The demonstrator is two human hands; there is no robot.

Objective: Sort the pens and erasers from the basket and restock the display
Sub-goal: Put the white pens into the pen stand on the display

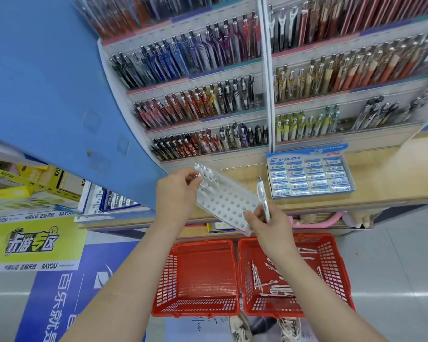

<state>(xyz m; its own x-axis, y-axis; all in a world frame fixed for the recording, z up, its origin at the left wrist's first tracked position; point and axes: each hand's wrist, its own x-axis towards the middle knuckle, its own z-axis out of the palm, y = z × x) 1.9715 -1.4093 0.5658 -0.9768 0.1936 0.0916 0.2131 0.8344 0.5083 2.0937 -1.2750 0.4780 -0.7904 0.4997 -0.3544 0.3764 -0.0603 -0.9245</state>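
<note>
A white pen holder tray [226,202] with many round holes lies tilted over the wooden counter edge. Three white pens [203,172] stand in its far corner. My left hand [177,193] pinches a pen at that far corner. My right hand [269,224] grips a white pen [263,196] upright and touches the tray's near end. On the floor below, the right red basket [331,262] holds several white pens [273,285]. The left red basket [198,275] has nothing in it.
A Pilot eraser box [310,175] full of erasers sits on the wooden counter [381,178] to the right. Tiered pen display shelves [232,107] rise behind. A blue panel [47,82] and yellow boxes [15,178] stand at left. My shoes [240,327] are by the baskets.
</note>
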